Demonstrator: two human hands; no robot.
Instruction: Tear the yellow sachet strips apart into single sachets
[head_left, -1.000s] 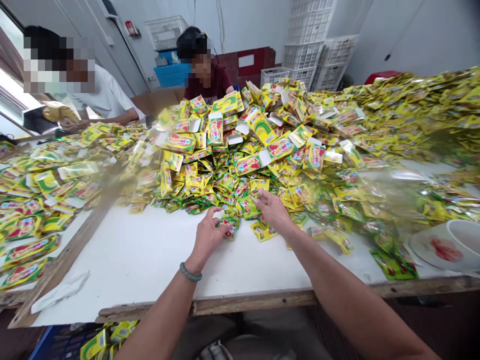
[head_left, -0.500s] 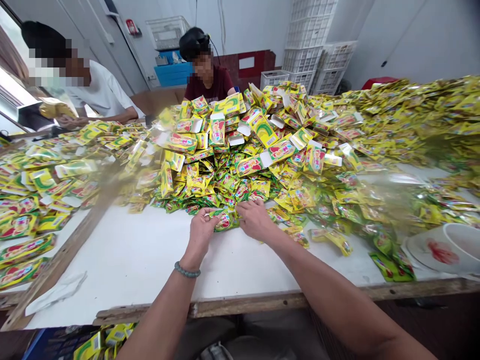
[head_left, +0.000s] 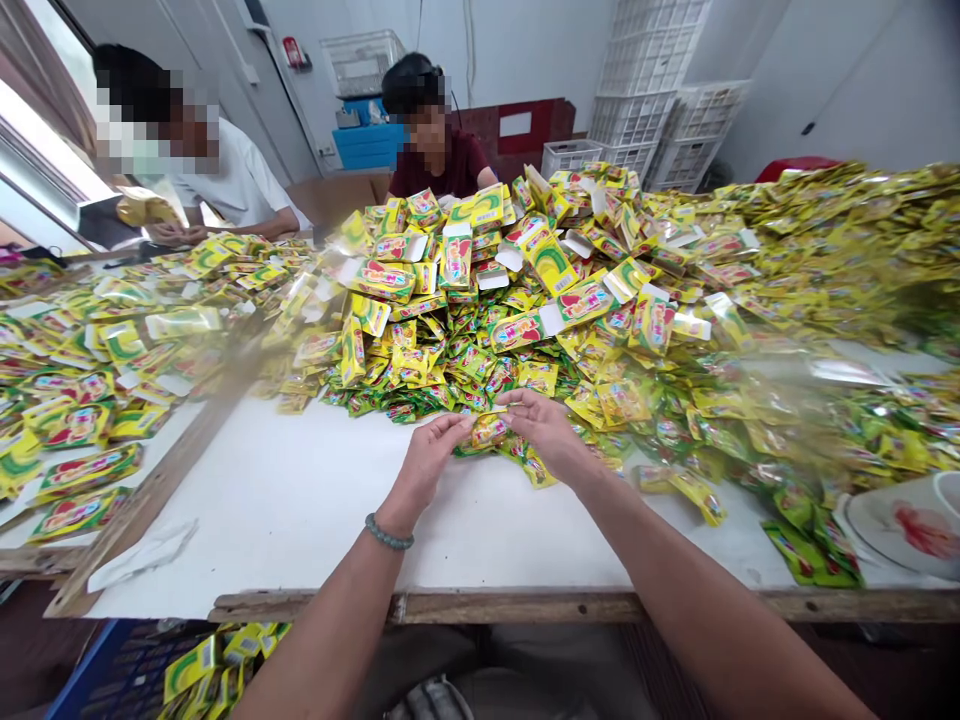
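Sachet (head_left: 487, 432) pinched between my left hand (head_left: 429, 458) and right hand (head_left: 546, 430), beside the sachet pile (head_left: 480, 350), well back from the surface's (head_left: 300, 500) near edge; fingertip grips at its ends, I judge, keep it flat.

We see bare white surface (head_left: 300, 500) open from the near edge up to our left hand (head_left: 429, 462) and right hand (head_left: 551, 432). A heap of sachets (head_left: 525, 300) blocks beyond and rightward; a wooden rail (head_left: 150, 495) bounds the left, a white dish (head_left: 877, 515) the right.
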